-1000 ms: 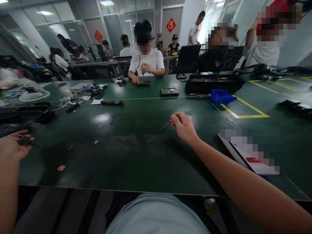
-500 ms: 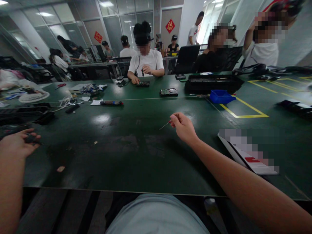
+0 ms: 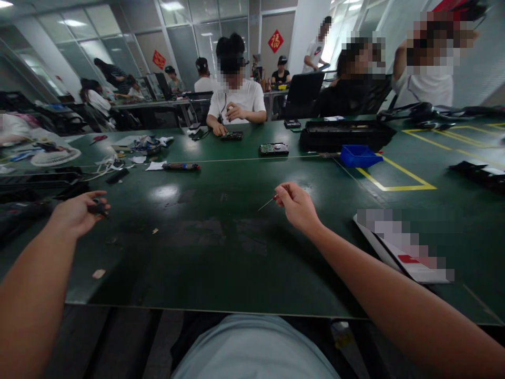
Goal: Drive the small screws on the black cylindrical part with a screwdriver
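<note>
Above the left part of the green table [image 3: 189,284], my left hand [image 3: 77,213] is closed around a small black object [image 3: 98,208], whose kind I cannot make out. My right hand [image 3: 294,205] pinches a thin screwdriver [image 3: 267,203] over the middle of the table. Its metal shaft points down and to the left, and a bit of red handle shows at the fingertips; the palm hides the remainder. Two small scraps, a pale one [image 3: 155,230] and a reddish-white one [image 3: 98,273], lie on the surface to the right of and below my left hand.
Ahead lie a hard drive [image 3: 273,149], a blue tray [image 3: 360,156], a long black casing [image 3: 347,136] and a pen-like tool [image 3: 180,166]. Dark parts and cables crowd the left. A white packet [image 3: 406,252] rests at right. Across the table a co-worker [image 3: 236,100] handles another drive.
My left hand has moved right and slightly up, carrying the black object from the table's left edge. My right hand and the screwdriver stay in place.
</note>
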{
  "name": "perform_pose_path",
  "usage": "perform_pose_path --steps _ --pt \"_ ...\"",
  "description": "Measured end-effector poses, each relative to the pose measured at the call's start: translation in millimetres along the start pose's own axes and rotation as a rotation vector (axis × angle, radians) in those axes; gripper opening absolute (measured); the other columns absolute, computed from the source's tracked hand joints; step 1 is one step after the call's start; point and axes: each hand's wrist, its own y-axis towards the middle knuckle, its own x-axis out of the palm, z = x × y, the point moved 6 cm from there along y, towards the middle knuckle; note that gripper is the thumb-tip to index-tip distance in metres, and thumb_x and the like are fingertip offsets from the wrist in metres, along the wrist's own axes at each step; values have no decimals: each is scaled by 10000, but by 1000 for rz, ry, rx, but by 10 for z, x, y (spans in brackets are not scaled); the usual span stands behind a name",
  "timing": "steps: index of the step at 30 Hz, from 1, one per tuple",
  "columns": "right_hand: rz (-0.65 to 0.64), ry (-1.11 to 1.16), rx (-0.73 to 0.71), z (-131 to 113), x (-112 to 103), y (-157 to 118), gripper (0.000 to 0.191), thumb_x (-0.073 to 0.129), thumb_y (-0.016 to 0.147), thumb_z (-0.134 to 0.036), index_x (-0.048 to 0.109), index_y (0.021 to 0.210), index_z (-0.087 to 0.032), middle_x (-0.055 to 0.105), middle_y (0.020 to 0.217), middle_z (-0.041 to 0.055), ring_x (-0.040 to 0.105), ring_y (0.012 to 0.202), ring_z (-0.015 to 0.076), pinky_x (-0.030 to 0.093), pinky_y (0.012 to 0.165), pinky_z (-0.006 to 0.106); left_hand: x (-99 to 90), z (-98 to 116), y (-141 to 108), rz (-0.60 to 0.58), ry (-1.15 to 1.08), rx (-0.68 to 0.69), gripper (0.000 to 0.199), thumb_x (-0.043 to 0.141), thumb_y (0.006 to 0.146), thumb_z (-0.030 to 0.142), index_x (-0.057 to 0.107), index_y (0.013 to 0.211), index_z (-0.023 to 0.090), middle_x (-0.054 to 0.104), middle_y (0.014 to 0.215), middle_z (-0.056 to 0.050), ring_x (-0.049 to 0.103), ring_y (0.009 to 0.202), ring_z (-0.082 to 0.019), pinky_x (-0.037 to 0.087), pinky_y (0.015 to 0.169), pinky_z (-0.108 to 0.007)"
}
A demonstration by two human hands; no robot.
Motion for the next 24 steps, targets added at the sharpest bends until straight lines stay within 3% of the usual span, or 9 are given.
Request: perform_pose_path --steps 2,7,10,14,17,19,24 --pt "0 -1 2 -5 -3 -2 264 478 962 -456 602 898 -232 647 732 6 618 684 177 459 662 333 311 62 -137 -87 -28 -48 381 447 599 -18 565 934 119 528 741 -30 523 648 -163 425 611 -283" --pt "-3 13 6 -11 -4 -4 270 483 959 -463 602 892 -229 649 738 11 619 683 180 456 659 337 1198 218 -564 -363 -76 -20 383 447 710 4 576 1058 96 535 733 -41 518 646 -161 402 641 -310" --pt "-2 17 0 -20 -6 -3 266 484 959 -458 602 892 -229 643 730 7 616 683 178 458 666 336 1758 287 -922 -571 -92 37 465 461 694 30 557 1147 78 549 750 -46 543 664 -173 408 677 -338" --pt "5 19 -6 -33 -12 -4 258 486 958 -448 599 893 -226 640 720 1 613 680 171 458 671 331 2364 397 -1520 -800 23 149 524 483 647 64 563 1163 104 582 811 -54 568 730 -179 418 725 -335" --pt "7 14 -11 -38 -9 -7 258 489 958 -445 602 895 -222 642 716 -2 614 675 168 454 657 322 2682 481 -1966 -949 154 290 470 488 733 142 552 1199 128 594 834 -35 566 780 -176 424 777 -328" --pt "8 13 -15 -41 -4 -11 261 491 958 -447 608 900 -221 646 718 -2 616 674 166 451 651 317 2824 486 -2159 -967 248 372 448 451 786 168 537 1225 138 606 835 -31 567 805 -181 423 788 -324" --pt "13 -7 -19 -73 -3 -31 266 502 954 -447 623 891 -218 647 699 -4 615 655 162 435 632 307 3072 247 -2292 -968 412 477 461 425 821 183 493 1276 151 633 866 -43 568 779 -186 427 704 -309"
